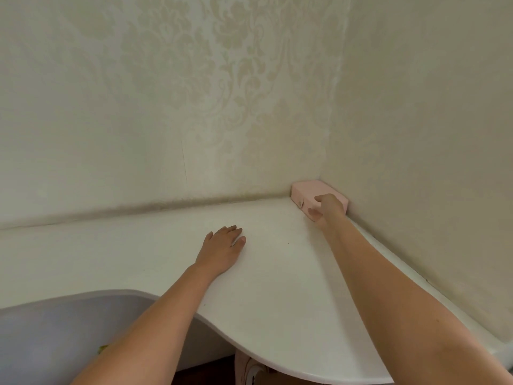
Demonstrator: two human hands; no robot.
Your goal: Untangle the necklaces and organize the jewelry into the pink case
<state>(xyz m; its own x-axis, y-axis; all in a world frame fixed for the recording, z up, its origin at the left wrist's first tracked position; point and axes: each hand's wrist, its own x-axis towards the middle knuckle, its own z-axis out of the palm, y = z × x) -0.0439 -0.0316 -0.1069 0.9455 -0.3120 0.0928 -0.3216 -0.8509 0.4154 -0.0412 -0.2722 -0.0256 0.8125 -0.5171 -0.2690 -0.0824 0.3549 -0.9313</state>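
Note:
A closed pink case (308, 190) sits in the far right corner of the white table (277, 273), against both walls. My right hand (324, 207) grips the case's near end, thumb on its front side and fingers curled over its top. My left hand (222, 247) lies flat on the table, palm down, fingers straight, holding nothing. No necklaces or other jewelry are in view.
Patterned cream walls (222, 93) meet behind the case. The table's curved front edge (249, 354) runs across the bottom. A grey-lilac surface (55, 329) lies below it at the lower left. A pinkish shoe (249, 368) shows under the edge.

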